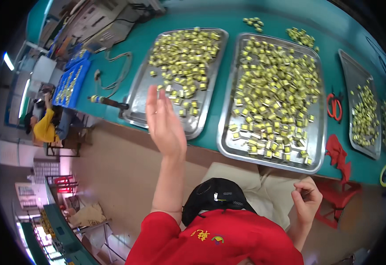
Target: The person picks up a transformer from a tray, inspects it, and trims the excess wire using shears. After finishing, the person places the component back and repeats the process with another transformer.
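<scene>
My left hand (164,123) is held flat over the near edge of the left metal tray (136,104), its fingers stretched out and nothing in it. Many small yellow-and-silver block-shaped parts (184,55), like small transformers, lie in that tray, thickest toward its far end. My right hand (307,198) hangs just off the table, near the front right corner of the middle metal tray (228,148). Its fingers are curled in, and nothing shows in them. More of these yellow parts (277,88) cover most of the middle tray.
A third tray (350,73) of yellow parts stands at right. Red-handled pliers (334,107) and a red cloth (338,154) lie beside the middle tray. Loose parts (301,37) sit behind it. A tool with a dark handle (109,101) rests by the left tray. A red stool (339,198) stands below.
</scene>
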Action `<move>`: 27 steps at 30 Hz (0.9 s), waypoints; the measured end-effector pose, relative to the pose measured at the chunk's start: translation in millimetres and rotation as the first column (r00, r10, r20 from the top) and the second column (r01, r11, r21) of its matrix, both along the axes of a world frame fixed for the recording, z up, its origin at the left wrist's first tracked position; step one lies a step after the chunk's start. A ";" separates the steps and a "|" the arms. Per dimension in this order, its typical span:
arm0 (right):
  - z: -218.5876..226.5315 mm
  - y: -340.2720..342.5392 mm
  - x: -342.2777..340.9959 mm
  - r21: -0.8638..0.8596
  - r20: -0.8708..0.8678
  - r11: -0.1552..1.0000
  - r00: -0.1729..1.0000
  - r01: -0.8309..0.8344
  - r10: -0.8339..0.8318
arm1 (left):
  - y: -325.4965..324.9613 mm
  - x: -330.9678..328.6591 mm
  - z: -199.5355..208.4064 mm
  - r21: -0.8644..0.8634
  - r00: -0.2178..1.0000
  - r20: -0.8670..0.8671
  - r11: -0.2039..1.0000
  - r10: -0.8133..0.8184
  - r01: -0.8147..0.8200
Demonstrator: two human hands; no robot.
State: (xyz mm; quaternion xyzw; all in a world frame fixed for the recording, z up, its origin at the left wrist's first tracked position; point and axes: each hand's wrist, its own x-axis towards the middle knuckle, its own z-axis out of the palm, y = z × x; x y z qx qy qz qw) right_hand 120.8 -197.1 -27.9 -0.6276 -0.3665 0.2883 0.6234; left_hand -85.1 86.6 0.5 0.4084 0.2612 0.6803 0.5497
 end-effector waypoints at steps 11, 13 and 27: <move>22.6 32.1 45.1 -0.138 0.526 0.963 0.841 0.231 -0.126 | -127.6 48.1 -19.5 -0.284 0.335 -0.412 0.468 -0.847 0.837; 24.7 33.9 45.1 -0.160 0.540 0.959 0.834 0.233 -0.112 | -139.6 57.1 -31.8 -0.352 0.253 -0.364 0.384 -0.896 0.854; 16.4 29.5 44.9 -0.117 0.495 0.980 0.865 0.162 -0.084 | -156.5 65.1 -45.8 -0.527 0.198 -0.109 0.226 -0.974 0.819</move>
